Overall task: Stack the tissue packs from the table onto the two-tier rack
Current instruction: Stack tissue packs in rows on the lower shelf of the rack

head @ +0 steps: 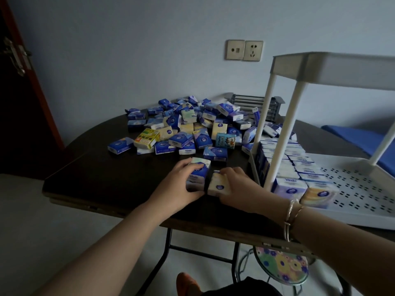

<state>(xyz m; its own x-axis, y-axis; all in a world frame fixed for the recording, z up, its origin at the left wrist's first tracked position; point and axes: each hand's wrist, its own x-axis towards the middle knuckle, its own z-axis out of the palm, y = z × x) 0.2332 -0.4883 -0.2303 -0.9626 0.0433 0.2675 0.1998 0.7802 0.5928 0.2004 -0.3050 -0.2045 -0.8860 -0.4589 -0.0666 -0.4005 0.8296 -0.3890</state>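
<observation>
Two packs are being picked up near the table's [89,180] front edge — a blue pack [197,177] is gripped by the left hand [179,184], a yellow pack [219,184] by the right hand [237,186]. Next — they should be carried right and set beside the rows on the rack's [363,189] bottom tier.

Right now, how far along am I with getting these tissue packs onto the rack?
Partly done. Rows of packs already stand on the rack's lower tier, filling only its left part. In hand: your left hand grips a blue pack and your right hand a yellowish pack, both on the table. Left: the large loose pile, plus the upper tier, whose contents aren't visible.
</observation>
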